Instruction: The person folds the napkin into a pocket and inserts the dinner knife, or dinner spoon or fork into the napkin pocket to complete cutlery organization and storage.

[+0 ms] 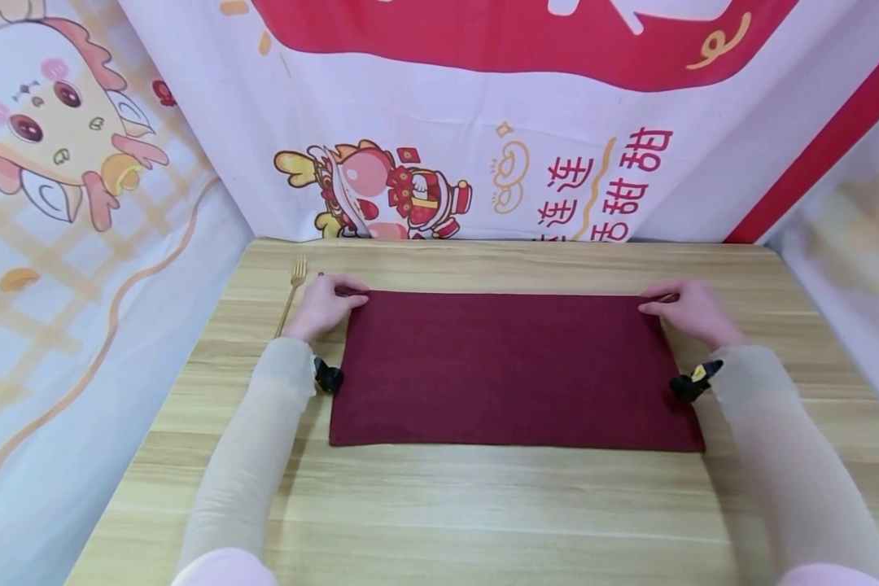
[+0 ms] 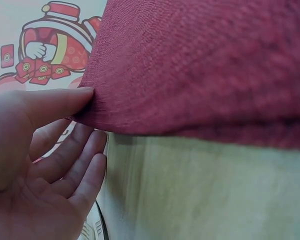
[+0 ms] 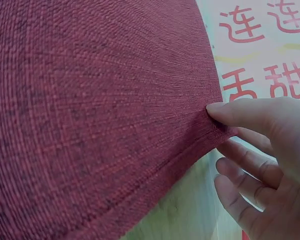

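A dark red rectangular cloth (image 1: 513,370) lies spread across the wooden table. In the head view my left hand (image 1: 324,308) grips its far left corner. Thumb and fingers pinch that corner in the left wrist view, where the left hand (image 2: 45,150) lifts the cloth edge (image 2: 190,65) off the wood. At the far right corner my right hand (image 1: 692,311) holds on in the same way. The right wrist view shows the right hand (image 3: 265,145) pinching the raised cloth corner (image 3: 180,100) between thumb and index finger, the other fingers loosely bent below.
A gold fork (image 1: 296,281) lies left of the left hand, tines toward the back. The wooden table (image 1: 483,513) ends at a printed cloth backdrop (image 1: 439,106), with another printed sheet (image 1: 66,268) hanging on the left. Each wrist carries a small black camera (image 1: 328,376).
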